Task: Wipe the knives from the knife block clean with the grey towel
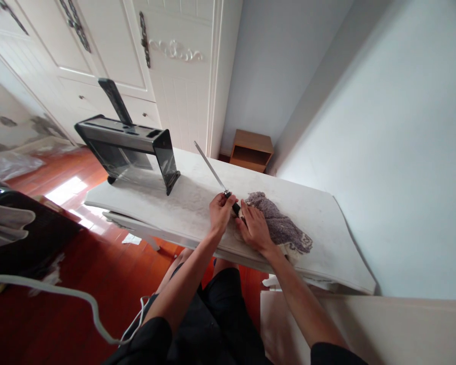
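Observation:
A long thin steel rod with a black handle (pixel 212 169) points up and to the left over a white table (pixel 327 218). My left hand (pixel 220 210) is closed around the handle near where the steel begins. My right hand (pixel 254 228) presses on the handle's end and on a grey fuzzy cloth (pixel 281 225) that lies on the table to the right. Its fingers are curled over the cloth's edge. A dark knife block (pixel 129 147) with one black-handled knife (pixel 116 101) standing in it sits at the table's left end.
A white wardrobe (pixel 167 76) stands behind the table, and a small wooden stand (pixel 251 149) sits in the corner by the pale wall. Red wooden floor (pixel 99 284) lies to the left, with a white cable (pixel 79 299) across it and a dark case (pixel 30 238).

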Available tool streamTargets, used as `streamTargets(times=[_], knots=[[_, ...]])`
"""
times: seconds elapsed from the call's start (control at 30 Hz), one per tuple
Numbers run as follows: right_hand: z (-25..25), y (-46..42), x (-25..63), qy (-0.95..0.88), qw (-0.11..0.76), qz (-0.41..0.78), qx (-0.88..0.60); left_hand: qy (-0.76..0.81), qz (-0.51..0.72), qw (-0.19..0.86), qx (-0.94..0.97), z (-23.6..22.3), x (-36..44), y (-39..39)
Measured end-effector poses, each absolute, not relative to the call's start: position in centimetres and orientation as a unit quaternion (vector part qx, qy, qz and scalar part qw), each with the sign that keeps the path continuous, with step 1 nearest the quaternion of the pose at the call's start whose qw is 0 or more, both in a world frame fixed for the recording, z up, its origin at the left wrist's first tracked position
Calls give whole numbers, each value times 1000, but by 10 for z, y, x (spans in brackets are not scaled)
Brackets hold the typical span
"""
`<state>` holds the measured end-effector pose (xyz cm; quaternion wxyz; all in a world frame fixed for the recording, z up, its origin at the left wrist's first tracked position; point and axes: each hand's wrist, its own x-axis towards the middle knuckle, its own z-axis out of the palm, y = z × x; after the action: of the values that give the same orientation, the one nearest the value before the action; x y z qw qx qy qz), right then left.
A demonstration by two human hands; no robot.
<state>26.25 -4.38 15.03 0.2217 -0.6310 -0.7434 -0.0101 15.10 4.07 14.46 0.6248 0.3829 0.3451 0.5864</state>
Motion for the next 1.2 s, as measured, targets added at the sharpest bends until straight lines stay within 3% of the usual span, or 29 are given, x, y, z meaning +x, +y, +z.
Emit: streamTargets(times=[0.4, 0.5, 0.63, 0.77, 0.9, 1.07, 1.2], knots=[[158, -50, 296, -724, 324, 234, -563, 288, 497, 675, 464, 144, 105, 35], [162, -51, 306, -733, 313, 179, -576, 279, 485, 683, 469, 145, 96, 33], [163, -53, 319, -760, 219, 32, -611, 295, 441, 690, 493, 147, 84, 36], [152, -52, 325, -768, 204, 3, -607, 292, 423, 705, 488, 144, 80, 37], [142, -51, 322, -716, 313, 23, -624, 317, 419, 675, 518, 136, 77, 40], [148, -49, 304, -511, 495, 100, -695, 363, 431, 490, 665, 133, 67, 48], [156, -32, 283, -337, 635, 142, -680, 360, 443, 424, 703, 136, 72, 48]])
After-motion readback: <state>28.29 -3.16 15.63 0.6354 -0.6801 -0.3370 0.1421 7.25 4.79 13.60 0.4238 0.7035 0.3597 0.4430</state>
